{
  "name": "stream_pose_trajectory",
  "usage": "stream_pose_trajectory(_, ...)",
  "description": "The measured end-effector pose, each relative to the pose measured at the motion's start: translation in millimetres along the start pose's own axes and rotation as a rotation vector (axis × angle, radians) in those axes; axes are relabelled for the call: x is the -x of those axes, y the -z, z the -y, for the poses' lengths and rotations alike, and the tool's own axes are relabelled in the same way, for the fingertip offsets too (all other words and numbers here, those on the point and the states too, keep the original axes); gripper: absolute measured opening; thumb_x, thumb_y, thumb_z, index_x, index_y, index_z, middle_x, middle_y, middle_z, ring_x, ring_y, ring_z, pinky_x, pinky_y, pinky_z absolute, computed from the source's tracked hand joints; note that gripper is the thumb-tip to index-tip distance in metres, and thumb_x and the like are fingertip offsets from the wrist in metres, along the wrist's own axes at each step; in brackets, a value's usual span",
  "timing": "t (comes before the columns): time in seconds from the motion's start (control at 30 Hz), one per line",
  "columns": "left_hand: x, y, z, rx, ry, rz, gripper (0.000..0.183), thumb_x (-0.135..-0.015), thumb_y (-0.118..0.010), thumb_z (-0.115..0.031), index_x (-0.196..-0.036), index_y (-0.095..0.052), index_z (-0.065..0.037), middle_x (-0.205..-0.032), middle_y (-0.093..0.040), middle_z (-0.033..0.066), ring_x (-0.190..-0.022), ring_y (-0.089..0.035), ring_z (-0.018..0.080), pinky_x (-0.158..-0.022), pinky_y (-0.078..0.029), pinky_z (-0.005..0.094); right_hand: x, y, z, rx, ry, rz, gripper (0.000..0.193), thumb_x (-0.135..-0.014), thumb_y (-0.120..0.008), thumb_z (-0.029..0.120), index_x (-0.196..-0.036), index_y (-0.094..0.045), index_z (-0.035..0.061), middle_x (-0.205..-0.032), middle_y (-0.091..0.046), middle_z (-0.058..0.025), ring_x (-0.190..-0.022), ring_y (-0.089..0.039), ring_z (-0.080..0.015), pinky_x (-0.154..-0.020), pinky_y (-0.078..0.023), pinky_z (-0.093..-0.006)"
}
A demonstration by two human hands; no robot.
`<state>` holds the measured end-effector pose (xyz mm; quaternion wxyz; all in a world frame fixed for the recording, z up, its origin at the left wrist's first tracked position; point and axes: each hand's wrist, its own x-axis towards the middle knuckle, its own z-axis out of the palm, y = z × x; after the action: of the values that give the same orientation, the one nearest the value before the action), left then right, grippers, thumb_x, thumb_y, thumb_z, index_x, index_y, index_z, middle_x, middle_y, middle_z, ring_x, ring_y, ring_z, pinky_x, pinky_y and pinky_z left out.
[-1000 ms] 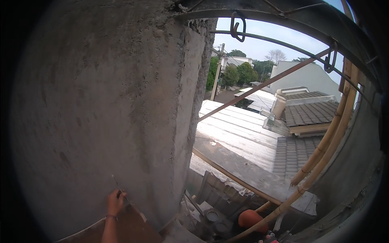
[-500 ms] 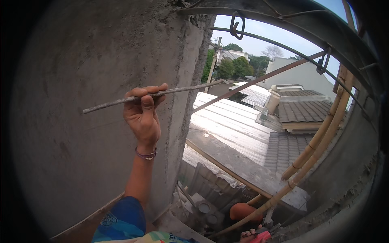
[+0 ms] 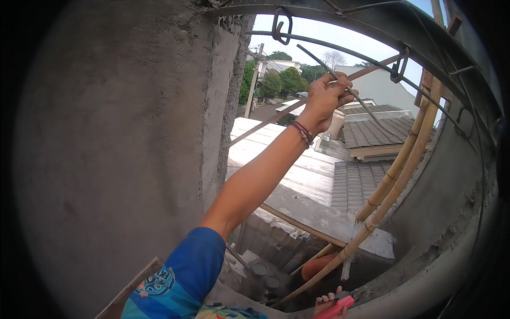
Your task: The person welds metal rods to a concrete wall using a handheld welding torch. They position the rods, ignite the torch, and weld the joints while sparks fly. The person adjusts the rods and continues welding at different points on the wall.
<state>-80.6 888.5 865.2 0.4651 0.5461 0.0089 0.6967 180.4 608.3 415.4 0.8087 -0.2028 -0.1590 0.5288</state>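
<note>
Both hands are busy in the head view, the only one: the left hand [image 3: 325,95], between one and two o'clock, pinches a thin rod [image 3: 317,62] between thumb and fingers, while at five o'clock the right hand [image 3: 322,303] curls around a pink-red object [image 3: 340,307], partly cut off by the lower edge. The rod slants, one end toward eleven o'clock, the other toward four.

Its grip sits near mid-length, probably for balance and to leave both ends free. From a blue sleeve [image 3: 196,260] at seven o'clock, the arm reaches out nearly straight, which seems to keep the rod well apart from the concrete wall [image 3: 106,133] at nine o'clock. Bent metal loops [image 3: 400,65] at twelve and two o'clock hang from a beam [image 3: 329,15], apparently to carry the long bar [image 3: 319,41] below it. Bamboo poles [image 3: 393,186] stand side by side near three o'clock, perhaps as support.

Half a second ago the rod lay almost level toward eleven o'clock, in front of the wall; now it is steeper and seen against sky and roofs. The right hand stays near five o'clock, and the loops appear farther left, so the head has probably turned.
</note>
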Motion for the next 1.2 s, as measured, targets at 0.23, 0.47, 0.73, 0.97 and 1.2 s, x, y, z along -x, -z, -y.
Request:
stream_pose_trajectory(0.23, -6.4, 11.4, -16.0, 0.001, 0.017, -0.055, 0.028, -0.099, -0.065, -0.025, -0.112, -0.058, -0.001, -0.102, -0.067, 0.008, -0.092, -0.07, 0.0171, -0.079, -0.062, 0.0242, -28.7, -6.7, -5.3, -0.279, -0.057, 0.485, 0.078, -0.092, -0.052, 0.046, -0.154, -0.031, 0.0033, -0.109, -0.051, -0.012, -0.101, -0.055, -0.027, -0.096, -0.044, -0.0475)
stream_pose_trajectory(0.47, 16.2, 15.8, -23.9, -0.66, 0.039, 0.23, 0.04, -0.101, -0.062, -0.033, -0.123, -0.063, 0.001, -0.098, -0.07, 0.0108, -0.088, -0.069, 0.0169, -0.076, -0.056, 0.0268, -31.9, -12.9, -16.8, -0.29, -0.114, 0.516, 0.078, -0.092, -0.05, 0.046, -0.153, -0.031, 0.0019, -0.111, -0.052, -0.0131, -0.102, -0.056, -0.0281, -0.097, -0.044, -0.0483)
stream_pose_trajectory(0.73, 75.2, 55.8, -7.2, -1.954, -0.37, 0.805, 0.012, -0.093, -0.059, -0.012, -0.097, -0.07, -0.01, -0.086, -0.062, 0.0076, -0.091, -0.064, 0.0227, -0.078, -0.054, 0.0383, -40.4, -31.1, -10.9, -0.278, -0.071, 0.581, 0.069, -0.093, -0.054, 0.041, -0.145, -0.035, 0.0006, -0.114, -0.052, -0.0161, -0.101, -0.057, -0.0304, -0.095, -0.045, -0.0487)
stream_pose_trajectory(0.97, 19.9, 23.5, -36.4, -1.852, -1.128, 0.941, 0.021, -0.094, -0.056, -0.013, -0.114, -0.062, -0.012, -0.105, -0.059, 0.0028, -0.106, -0.06, 0.0207, -0.095, -0.055, 0.0311, -60.1, -75.5, -5.7, -0.33, -0.095, 0.685, 0.067, -0.091, -0.059, 0.036, -0.143, -0.034, 0.001, -0.115, -0.051, -0.0164, -0.1, -0.055, -0.03, -0.093, -0.045, -0.0475)
stream_pose_trajectory(1.2, -20.5, 11.6, -68.0, -2.03, -1.0, 0.925, 0.02, -0.095, -0.055, -0.014, -0.113, -0.063, -0.013, -0.099, -0.062, 0.0039, -0.098, -0.065, 0.0208, -0.086, -0.058, 0.0333, -82.6, -135.0, -22.1, -0.419, -0.028, 0.807, 0.069, -0.088, -0.063, 0.034, -0.142, -0.034, 0.0017, -0.118, -0.049, -0.0159, -0.099, -0.055, -0.0291, -0.092, -0.045, -0.0461)
